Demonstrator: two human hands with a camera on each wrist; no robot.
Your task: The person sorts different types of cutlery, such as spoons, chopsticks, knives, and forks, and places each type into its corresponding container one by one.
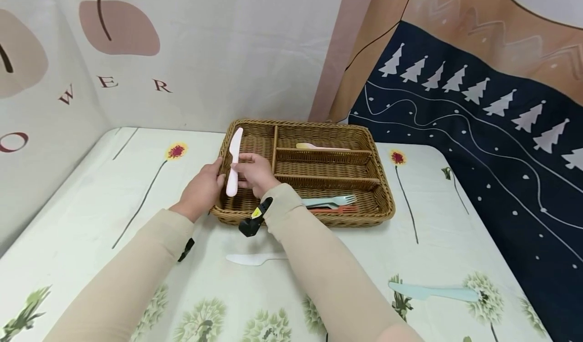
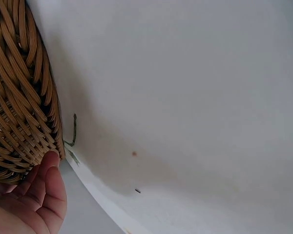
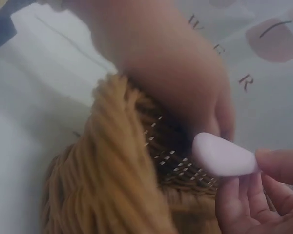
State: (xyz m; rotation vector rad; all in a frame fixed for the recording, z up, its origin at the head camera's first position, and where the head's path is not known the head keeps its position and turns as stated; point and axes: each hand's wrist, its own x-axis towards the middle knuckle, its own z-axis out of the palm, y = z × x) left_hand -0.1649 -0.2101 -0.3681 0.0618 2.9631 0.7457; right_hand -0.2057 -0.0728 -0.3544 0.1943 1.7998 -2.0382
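Note:
A brown wicker basket (image 1: pixel 386 203) with compartments stands on the table. My left hand (image 1: pixel 202 189) grips its left rim, thumb on the inner side; in the left wrist view the fingers (image 2: pixel 52 187) lie against the outer weave. Over the long left compartment my right hand (image 1: pixel 257 174) pinches a pale pink plastic knife (image 1: pixel 232 181) between thumb and fingers. The knife's blade points toward the back, its rounded handle toward me. The right wrist view shows that handle (image 3: pixel 222 155) close up, above the compartment.
In the front right compartment lie a light blue fork (image 1: pixel 339 200) and an orange fork (image 1: pixel 343 209). A yellow-and-pink utensil (image 1: pixel 314 146) is in the back one. On the tablecloth, a white knife (image 1: pixel 252 259) lies before the basket, partly behind my right sleeve, and a light blue knife (image 1: pixel 434 291) at right.

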